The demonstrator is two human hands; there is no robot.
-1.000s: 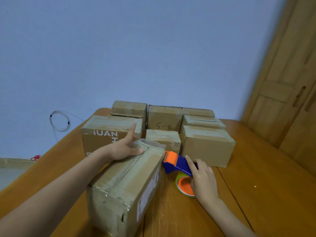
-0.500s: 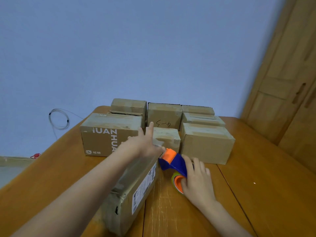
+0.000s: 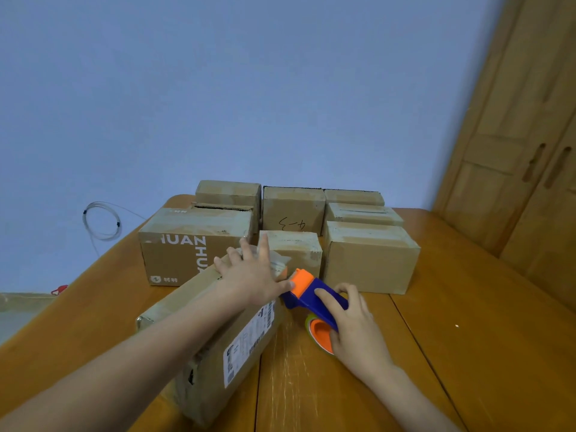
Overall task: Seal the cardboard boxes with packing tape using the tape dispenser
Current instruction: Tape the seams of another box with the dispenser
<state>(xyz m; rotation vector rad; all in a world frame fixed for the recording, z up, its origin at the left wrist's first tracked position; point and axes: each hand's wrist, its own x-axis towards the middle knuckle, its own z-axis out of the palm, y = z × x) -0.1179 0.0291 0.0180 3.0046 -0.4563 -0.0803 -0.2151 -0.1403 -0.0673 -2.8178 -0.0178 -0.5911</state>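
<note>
Now left hand [image 3: 249, 279] flat, fingers spread straight, pressing far end of near cardboard box [image 3: 215, 335] on wooden table [image 3: 467, 322]. Right hand [image 3: 352, 325] curled round blue-orange tape dispenser [image 3: 311, 299], its orange nose at box's far corner, beside left thumb. Tape roll [image 3: 321, 333] half hidden under right palm. Clear tape strip hard to trace. Both forearms cut off by lower frame edge.

We see soft, even, dim light with faint shadows, slight overall softness, and wide-angle bending along the right edge.
</note>
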